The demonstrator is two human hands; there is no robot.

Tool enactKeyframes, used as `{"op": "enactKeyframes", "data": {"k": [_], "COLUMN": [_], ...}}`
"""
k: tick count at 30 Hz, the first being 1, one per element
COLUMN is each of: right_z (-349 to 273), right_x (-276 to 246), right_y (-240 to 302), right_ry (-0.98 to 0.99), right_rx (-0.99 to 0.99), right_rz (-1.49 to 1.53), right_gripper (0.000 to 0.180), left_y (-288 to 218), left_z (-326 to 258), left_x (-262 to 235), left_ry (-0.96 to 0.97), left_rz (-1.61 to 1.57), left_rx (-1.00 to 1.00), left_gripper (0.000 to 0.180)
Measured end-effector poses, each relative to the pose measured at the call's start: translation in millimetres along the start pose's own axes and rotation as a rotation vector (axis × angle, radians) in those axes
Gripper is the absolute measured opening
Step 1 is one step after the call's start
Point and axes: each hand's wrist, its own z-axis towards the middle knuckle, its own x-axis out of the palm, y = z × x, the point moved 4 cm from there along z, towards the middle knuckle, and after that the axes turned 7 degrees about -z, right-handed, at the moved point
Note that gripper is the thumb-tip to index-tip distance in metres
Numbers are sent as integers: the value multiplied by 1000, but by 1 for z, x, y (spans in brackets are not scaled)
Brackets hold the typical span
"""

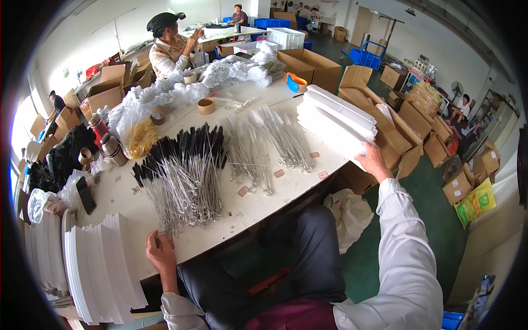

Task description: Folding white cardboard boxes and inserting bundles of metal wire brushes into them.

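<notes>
White long paper-like sheets [336, 116] are stacked right of a pile of black-bristled steel-wire brushes [184, 179]. Left behind the pile, yellow strands [143, 143] are held in a clear plastic bag [132, 132]. Unevenly layered, the sheets are touched at their near corner by the curled right hand [373, 160], its grip impossible to tell; the left hand [160, 252], loosely parted, is held empty before the pile.

A black phone [85, 195] rests on the white table [118, 198] near a steel flask [113, 150]. Farther back sits a brown tape roll [206, 108]. Beyond is 1 co-worker [166, 58] in a patterned shirt. A yellow-green bag [477, 202] lies beside cardboard boxes [457, 187].
</notes>
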Motion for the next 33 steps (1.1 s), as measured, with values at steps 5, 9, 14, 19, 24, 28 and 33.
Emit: {"op": "enactKeyframes", "data": {"k": [5,9,14,19,24,28,33], "right_z": [-14,-40,-97,-142,-176,-185,-192], "right_x": [-24,-47,-73,-64,-55,-46,-35], "right_y": [39,118,220,291,324,329,336], "right_ry": [-98,-95,76,122,148,125,123], "right_rx": [-99,-356,-687,-984,-1112,-1136,-1169], "right_rz": [236,397,372,385,440,437,448], "right_gripper": [58,53,57,63,58,56,56], "left_y": [-11,-23,-141,-208,-199,-185,-184], "left_z": [-2,-1,-8,-30,-32,-36,-35], "left_x": [-4,-16,-3,21,52,55,52], "left_ry": [-67,-145,261,573,725,775,846], "left_rz": [-112,48,-76,22,62,44,58], "left_rx": [-219,84,481,598,554,519,430], "left_gripper": [18,12,20,62,75,76,72]}}
